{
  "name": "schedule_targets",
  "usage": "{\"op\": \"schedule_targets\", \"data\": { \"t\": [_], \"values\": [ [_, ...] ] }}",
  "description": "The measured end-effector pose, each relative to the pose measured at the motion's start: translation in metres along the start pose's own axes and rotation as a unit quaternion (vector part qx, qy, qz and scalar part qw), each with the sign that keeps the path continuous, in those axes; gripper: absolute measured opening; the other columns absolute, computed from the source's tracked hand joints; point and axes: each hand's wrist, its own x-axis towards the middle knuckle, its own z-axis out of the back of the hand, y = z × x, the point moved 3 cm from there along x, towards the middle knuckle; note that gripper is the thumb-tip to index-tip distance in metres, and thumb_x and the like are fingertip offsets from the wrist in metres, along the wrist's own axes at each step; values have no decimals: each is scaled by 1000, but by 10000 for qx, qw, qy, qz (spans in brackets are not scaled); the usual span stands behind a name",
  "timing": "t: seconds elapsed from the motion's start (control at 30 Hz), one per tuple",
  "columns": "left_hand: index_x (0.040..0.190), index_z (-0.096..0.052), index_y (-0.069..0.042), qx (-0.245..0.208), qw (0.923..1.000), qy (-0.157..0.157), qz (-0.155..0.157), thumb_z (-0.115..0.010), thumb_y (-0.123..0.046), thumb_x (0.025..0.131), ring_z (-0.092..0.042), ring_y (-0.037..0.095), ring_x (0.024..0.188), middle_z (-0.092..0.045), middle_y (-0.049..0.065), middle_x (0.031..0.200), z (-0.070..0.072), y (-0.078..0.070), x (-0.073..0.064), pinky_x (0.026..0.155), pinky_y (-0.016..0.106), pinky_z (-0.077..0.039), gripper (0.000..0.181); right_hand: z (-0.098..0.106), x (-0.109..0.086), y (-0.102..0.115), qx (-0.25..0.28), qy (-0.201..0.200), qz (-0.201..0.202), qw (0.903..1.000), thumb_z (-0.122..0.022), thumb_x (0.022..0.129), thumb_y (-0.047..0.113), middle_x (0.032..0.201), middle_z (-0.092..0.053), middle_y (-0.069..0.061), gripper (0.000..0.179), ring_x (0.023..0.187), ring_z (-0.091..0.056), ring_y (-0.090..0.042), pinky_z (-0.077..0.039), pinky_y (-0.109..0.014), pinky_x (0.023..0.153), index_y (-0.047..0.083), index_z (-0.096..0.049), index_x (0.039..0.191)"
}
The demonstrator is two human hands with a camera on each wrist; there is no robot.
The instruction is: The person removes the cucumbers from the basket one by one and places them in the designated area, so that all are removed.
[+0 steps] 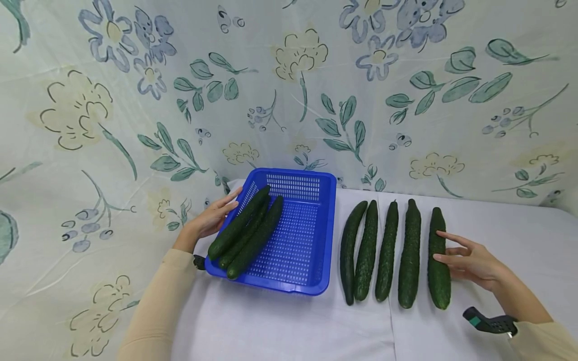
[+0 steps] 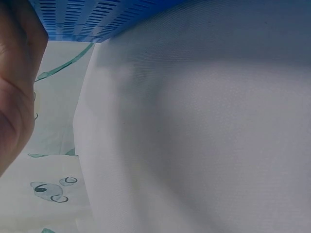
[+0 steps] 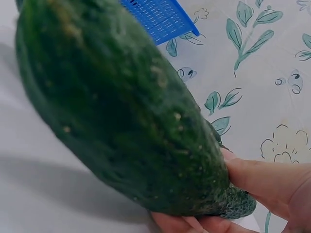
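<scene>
In the head view my right hand point(image 1: 471, 260) is at the rightmost cucumber point(image 1: 438, 260) on the white cloth. The right wrist view shows this dark green cucumber point(image 3: 116, 111) close up, pinched between the thumb point(image 3: 262, 179) and the fingers near its far end. My left hand point(image 1: 213, 216) touches the left side of a blue plastic basket point(image 1: 328, 235), its visible fingers fairly straight along the rim. In the left wrist view, part of that hand point(image 2: 19, 73) shows beside the basket wall point(image 2: 92, 19). Three cucumbers point(image 1: 257, 235) lie side by side in the basket's left part.
To the left of the gripped cucumber, several more cucumbers point(image 1: 387, 250) lie in a row on the white cloth point(image 1: 289, 331), right of the basket. A floral fabric point(image 1: 289, 100) hangs behind. A black wrist strap point(image 1: 489, 322) is on the right wrist.
</scene>
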Motion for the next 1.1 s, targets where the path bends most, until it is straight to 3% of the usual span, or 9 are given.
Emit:
{"op": "schedule_targets", "data": {
  "t": [0.3, 0.4, 0.53, 0.93, 1.1],
  "values": [
    [160, -18, -34, 59, 10000, 2, 2, -38, -29, 110, -66, 15, 104, -48, 12, 140, 1, 0, -1, 79, 29, -58, 54, -5, 2, 7, -505, -170, -139, 9985, -70, 96, 23, 141, -20, -46, 82, 94, -63, -21, -58, -46, 81, 27, -21, 161],
    [161, -17, -33, 24, 10000, 28, -9, -37, -29, 110, -66, 15, 105, -48, 12, 141, 2, 0, 0, 80, 29, -58, 55, -9, 3, 9, -636, -252, -156, 9975, -73, 94, 24, 133, -31, -43, 83, 88, -63, -22, -59, -46, 78, 26, -23, 160],
    [161, -15, -31, 28, 10000, 84, -33, -36, -28, 110, -66, 15, 104, -49, 12, 140, 2, 1, 1, 80, 29, -58, 55, -14, 4, 12, -670, -321, -165, 9971, -75, 92, 22, 116, -46, -29, 81, 82, -62, -22, -60, -45, 74, 31, -30, 158],
    [160, -19, -34, 79, 10000, 7, 0, -39, -29, 110, -65, 16, 105, -49, 12, 140, 2, 1, 2, 80, 29, -58, 54, -14, 2, 16, -1000, -260, -106, 9946, -75, 92, 23, 104, -57, -19, 88, 83, -63, -24, -60, -45, 74, 12, -19, 159],
    [161, -17, -33, 62, 10000, 21, 37, -37, -28, 110, -66, 16, 104, -49, 12, 139, 3, 1, 1, 79, 29, -58, 55, -13, 1, 15, -996, -325, -4, 9945, -75, 92, 23, 104, -59, -20, 88, 82, -64, -23, -60, -44, 73, 8, -19, 158]
  ]
}}
